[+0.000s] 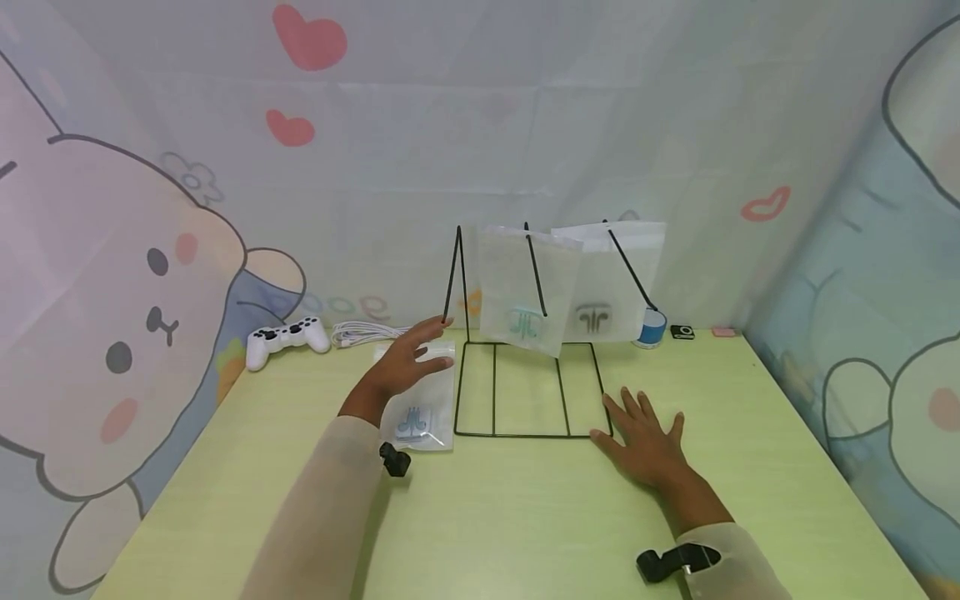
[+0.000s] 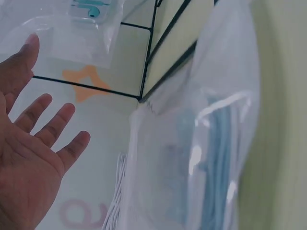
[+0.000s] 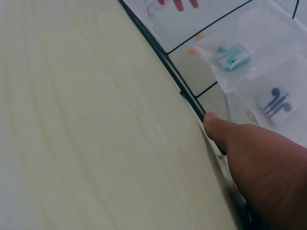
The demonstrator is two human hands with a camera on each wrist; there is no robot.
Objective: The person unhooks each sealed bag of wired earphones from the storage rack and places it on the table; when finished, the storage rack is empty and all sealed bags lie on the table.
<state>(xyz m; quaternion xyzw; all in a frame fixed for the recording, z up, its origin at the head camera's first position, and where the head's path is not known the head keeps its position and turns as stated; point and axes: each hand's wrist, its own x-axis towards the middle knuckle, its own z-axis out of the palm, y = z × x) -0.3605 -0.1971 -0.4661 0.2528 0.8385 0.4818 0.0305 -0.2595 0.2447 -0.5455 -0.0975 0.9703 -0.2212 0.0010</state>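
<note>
A black wire rack (image 1: 517, 436) stands on the table, with two clear bags hanging from its prongs: one with teal earphones (image 1: 525, 323), one with dark earphones (image 1: 594, 317). My right hand (image 1: 641, 442) touches the rack's front right corner, fingers spread; in the right wrist view the thumb of this hand (image 3: 264, 163) lies at the frame. Beside the rack's left prong is my left hand (image 1: 405, 367), fingers extended and holding nothing, above a bag with blue earphones (image 1: 412, 425) lying on the table. The left wrist view shows the open palm (image 2: 29, 167) near that bag (image 2: 211, 158).
At the back left are a white game controller (image 1: 287, 340) and a coiled white cable (image 1: 363, 333). Behind the rack's right side stand a blue and white round container (image 1: 652, 327), a small black device (image 1: 682, 332) and a pink piece (image 1: 723, 332). A printed cloth (image 1: 450, 150) hangs behind.
</note>
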